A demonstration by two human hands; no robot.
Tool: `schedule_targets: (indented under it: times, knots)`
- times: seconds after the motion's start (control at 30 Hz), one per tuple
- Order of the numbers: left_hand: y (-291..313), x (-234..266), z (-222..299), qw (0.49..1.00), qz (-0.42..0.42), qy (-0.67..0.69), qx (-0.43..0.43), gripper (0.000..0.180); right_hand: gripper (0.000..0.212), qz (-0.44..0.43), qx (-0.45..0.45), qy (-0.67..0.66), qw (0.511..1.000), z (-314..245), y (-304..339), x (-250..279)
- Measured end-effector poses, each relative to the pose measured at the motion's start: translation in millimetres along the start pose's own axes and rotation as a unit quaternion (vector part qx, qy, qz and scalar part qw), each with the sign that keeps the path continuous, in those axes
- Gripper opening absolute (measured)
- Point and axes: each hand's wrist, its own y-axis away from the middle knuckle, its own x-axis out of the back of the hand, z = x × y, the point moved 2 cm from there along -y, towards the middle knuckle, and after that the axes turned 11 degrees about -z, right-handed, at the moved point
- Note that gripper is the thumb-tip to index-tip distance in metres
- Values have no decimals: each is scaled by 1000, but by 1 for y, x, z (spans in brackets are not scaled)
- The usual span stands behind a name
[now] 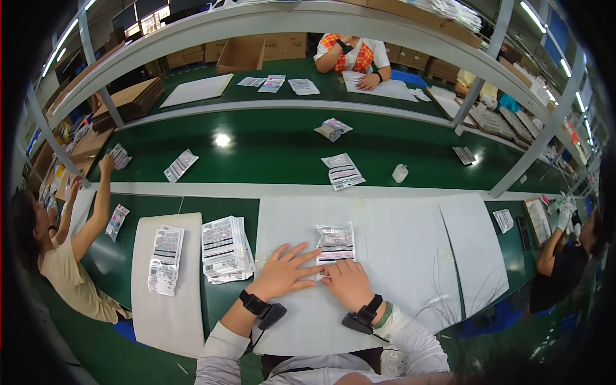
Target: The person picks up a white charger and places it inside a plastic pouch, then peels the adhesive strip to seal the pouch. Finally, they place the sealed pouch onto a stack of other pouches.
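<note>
A silver printed packet (335,241) lies on the white sheet (398,256) in front of me. My left hand (282,274) has its fingers spread, some of them reaching over the packet's lower left side. At the packet's lower edge, my right hand (346,283) has its fingers curled together in a pinch. The fingertips partly hide that edge. To the left of my hands sits a stack of flat printed packets (224,247). Farther left, more silver packets (166,256) lie overlapped on a narrow white sheet (144,308).
Beyond the bench, a green belt (269,154) carries scattered packets (343,171) and a small white object (400,173). A metal shelf frame (308,19) spans above. Co-workers sit at left (77,263), right (564,256) and across (353,58).
</note>
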Motion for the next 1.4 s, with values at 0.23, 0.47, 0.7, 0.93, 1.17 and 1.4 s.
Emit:
schedule_targets:
  times: [0.23, 0.47, 0.7, 0.93, 1.17, 1.4]
  knots:
    - [0, 2, -1, 1000, -20, -3, 11, 43, 18, 10, 40, -30, 999, 1, -5, -3]
    - [3, -3, -3, 999, -7, 30, 13, 44, 8, 1, -7, -101, 995, 30, 55, 17]
    - [4, 10, -4, 999, -14, 52, 5, 54, 10, -131, -303, 163, 930, 74, 221, 96]
    - [1, 8, -4, 997, -15, 78, 26, 61, 51, -5, -152, 69, 986, 77, 110, 100]
    - [0, 5, -4, 998, -23, 65, 16, 61, 58, -124, 34, -104, 986, 68, -18, 50]
    - [0, 5, -7, 994, -23, 104, 32, 55, 54, -134, 32, -115, 984, 98, 3, 39]
